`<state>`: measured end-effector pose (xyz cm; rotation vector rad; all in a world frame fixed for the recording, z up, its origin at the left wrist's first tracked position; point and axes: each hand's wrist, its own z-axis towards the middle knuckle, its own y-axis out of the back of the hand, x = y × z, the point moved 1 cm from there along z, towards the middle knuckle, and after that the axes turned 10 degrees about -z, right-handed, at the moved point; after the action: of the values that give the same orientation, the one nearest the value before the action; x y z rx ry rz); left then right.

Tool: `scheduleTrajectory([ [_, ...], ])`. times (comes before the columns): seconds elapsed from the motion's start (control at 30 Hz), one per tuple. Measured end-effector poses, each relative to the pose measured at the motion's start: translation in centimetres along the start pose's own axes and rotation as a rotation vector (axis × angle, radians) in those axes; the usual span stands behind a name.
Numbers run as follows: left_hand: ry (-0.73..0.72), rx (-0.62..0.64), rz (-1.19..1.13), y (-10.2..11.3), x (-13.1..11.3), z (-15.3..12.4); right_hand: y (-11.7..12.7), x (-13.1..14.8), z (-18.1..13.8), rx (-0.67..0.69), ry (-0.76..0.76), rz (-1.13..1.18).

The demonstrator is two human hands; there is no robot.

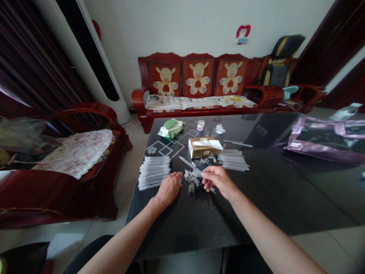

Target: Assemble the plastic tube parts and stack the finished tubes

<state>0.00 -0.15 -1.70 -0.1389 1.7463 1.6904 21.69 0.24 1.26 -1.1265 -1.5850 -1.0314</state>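
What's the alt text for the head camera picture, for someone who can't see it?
A person's left hand and right hand rest at a pile of small pen parts on a dark table, with clear tubes stacked either side.

**Figure. A living room in a private home.**

A red wooden sofa (199,112) with three bear-print cushions (198,78) stands against the white wall, with newspapers (194,102) spread over its seat. A matching armchair (85,110) with a flowered cover (76,150) stands at left, near a tall floor-standing air conditioner (85,57). A dark glass-topped desk (270,190) stands on the pale tiled floor (134,152) and carries a tissue box (203,147) and a pack of wipes (171,127). Dark wooden door frames (327,38) show at right.
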Motion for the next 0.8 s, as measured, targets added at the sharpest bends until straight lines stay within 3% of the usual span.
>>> scheduleTrajectory([
  [0.2, 0.035, -0.167, -0.311, 0.4, 0.1, 0.4, 0.0, 0.0, 0.0, 0.003, 0.01, 0.001],
  [0.37, 0.227, -0.247, -1.069, 1.4, 1.6, 1.3, 0.2, 0.0, 0.0, 0.024, 0.026, 0.003],
  [0.47, 0.292, -0.352, -1.385, 2.2, 2.5, 1.5, 0.2, 0.0, 0.0, 0.045, 0.037, -0.001],
  [0.6, 0.337, -0.444, -1.55, 3.1, 2.8, 1.6, -0.1, 0.0, -0.1, 0.081, 0.048, -0.027],
  [0.8, 0.346, -0.456, -1.593, 3.3, 2.3, 1.6, -0.5, -0.4, 0.0, 0.121, 0.053, -0.066],
])
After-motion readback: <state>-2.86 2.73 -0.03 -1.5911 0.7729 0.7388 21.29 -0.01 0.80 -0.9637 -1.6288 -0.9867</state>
